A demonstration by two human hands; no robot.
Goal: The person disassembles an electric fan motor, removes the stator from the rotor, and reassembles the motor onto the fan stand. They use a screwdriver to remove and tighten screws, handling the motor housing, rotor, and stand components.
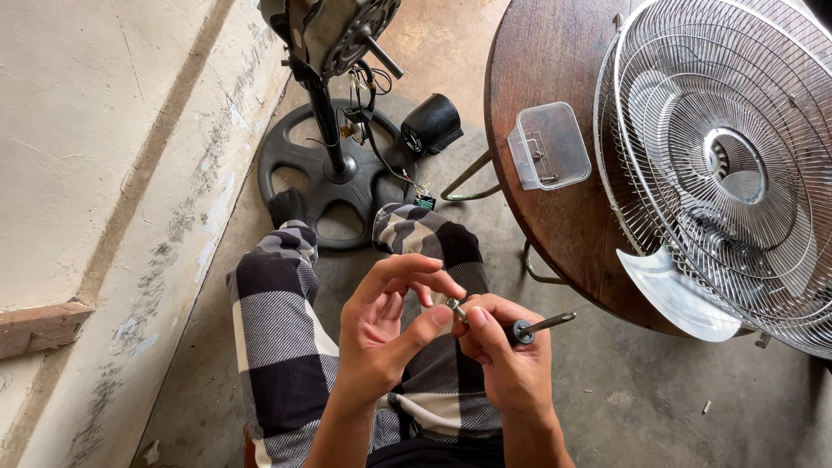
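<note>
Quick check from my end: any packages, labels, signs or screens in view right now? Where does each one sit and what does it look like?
Clear plastic container: on the round wooden table, beside the wire fan guard; rectangular, open-topped, see-through, a few small metal parts inside.
Small tag or part: hangs on wires by the fan stand base; tiny, dark with green; too small to tell.
No signs or screens.

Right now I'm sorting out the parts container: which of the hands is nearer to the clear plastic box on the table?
The right hand. It is below the clear plastic box, on the table's side; the left hand is farther off, over the checkered lap.
</note>
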